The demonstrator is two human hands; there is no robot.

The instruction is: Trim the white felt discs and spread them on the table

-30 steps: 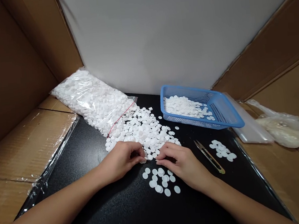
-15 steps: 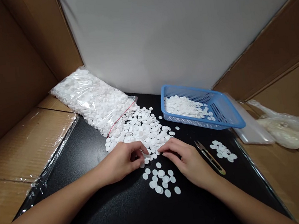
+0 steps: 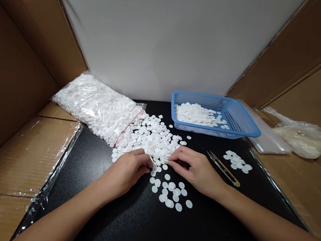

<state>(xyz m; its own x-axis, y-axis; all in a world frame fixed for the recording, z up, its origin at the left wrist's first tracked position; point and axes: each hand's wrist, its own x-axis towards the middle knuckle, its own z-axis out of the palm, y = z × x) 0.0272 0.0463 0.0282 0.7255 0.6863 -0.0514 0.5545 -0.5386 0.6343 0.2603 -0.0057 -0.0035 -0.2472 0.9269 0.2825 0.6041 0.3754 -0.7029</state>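
White round discs [image 3: 154, 138] spill in a heap from the mouth of a clear plastic bag [image 3: 97, 102] full of the same discs. At the heap's near left edge, my left hand [image 3: 130, 170] has its thumb and fingers closed together; a disc may be at the tips, partly hidden. Across from it, my right hand [image 3: 196, 170] pinches a white disc [image 3: 166, 161] between thumb and forefinger. Below and between the hands lies a loose scatter of discs [image 3: 171, 186] on the black table [image 3: 126, 229].
Behind my right hand stands a blue basket [image 3: 219, 129] with discs in its left part. Thread snips [image 3: 224, 168] and a small group of discs [image 3: 237, 162] lie to the right. Farther right are a flat plastic bag [image 3: 273, 142] and a knotted bag [image 3: 304, 139]. Cardboard walls flank the table.
My left thumb and fingers have drawn together from a wider gap. My right fingers have closed on a disc at the heap's edge. A few more discs lie near the left fingertips.
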